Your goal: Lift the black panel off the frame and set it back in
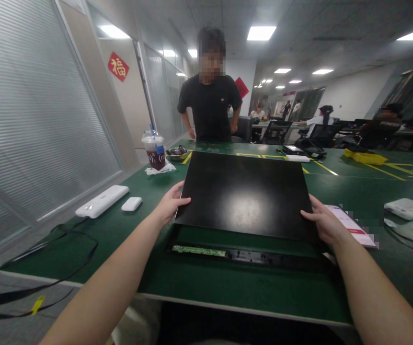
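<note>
A flat black display panel (242,191), with a soft glare low on its face, is held up between both my hands, tilted above the table. My left hand (171,205) grips its left edge, thumb on the front. On the opposite edge my right hand (323,219) grips it the same way. Below the panel a thin black frame (271,258) lies on the green table, partly hidden by the panel. A narrow green circuit board (199,251) sits along the left part of that frame's near side.
On the left are a white power bank (102,201), a small white case (131,204) and a black strap (84,263). A drink cup (154,151) stands farther back. Right of my hand lie a phone (350,225) and a white device (407,209). A person (212,105) stands across the table (246,302).
</note>
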Tool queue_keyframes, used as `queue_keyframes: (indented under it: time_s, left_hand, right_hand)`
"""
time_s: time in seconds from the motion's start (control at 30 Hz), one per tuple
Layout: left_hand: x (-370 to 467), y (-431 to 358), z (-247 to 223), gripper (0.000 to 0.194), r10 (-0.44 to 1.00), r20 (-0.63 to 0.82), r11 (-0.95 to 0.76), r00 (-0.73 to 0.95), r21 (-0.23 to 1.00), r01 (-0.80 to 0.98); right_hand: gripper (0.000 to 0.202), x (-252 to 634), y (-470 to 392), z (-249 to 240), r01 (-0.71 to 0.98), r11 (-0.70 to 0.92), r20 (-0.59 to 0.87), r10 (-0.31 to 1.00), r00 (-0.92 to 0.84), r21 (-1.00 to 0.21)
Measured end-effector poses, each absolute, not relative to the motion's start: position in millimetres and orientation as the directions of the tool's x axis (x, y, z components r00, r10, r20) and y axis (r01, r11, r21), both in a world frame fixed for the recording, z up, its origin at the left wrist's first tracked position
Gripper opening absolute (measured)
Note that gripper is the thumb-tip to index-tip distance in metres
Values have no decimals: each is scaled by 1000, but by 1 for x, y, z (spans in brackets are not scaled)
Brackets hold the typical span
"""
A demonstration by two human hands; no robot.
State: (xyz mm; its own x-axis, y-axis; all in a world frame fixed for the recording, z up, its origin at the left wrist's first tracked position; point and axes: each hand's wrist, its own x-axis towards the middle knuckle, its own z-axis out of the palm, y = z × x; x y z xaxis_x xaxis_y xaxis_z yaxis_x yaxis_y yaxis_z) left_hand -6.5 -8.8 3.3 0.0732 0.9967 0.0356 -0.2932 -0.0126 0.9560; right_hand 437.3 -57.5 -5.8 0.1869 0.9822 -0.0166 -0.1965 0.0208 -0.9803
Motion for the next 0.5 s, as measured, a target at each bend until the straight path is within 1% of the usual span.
queue_keyframes:
  time_s: [0.07,0.2,0.3,0.5]
  left_hand:
    - [-4,-11,2,87,994,26,2,103,964,-267]
    - [1,-13,-1,79,996,-7,26,91,976,-214]
    - [1,-12,-3,75,997,-34,47,76,983,-178]
    - [1,-11,-6,75,994,-50,62,97,989,-135]
  right_hand:
    - [79,440,-56,-10,-200,-24,-63,980,191,-979]
    - [76,443,-54,-16,-211,-100,-143,970,197,-972]
    - [74,443,-54,-16,-214,-113,-161,961,225,-970]
    - [67,441,-53,-12,-204,-117,-174,940,293,-972]
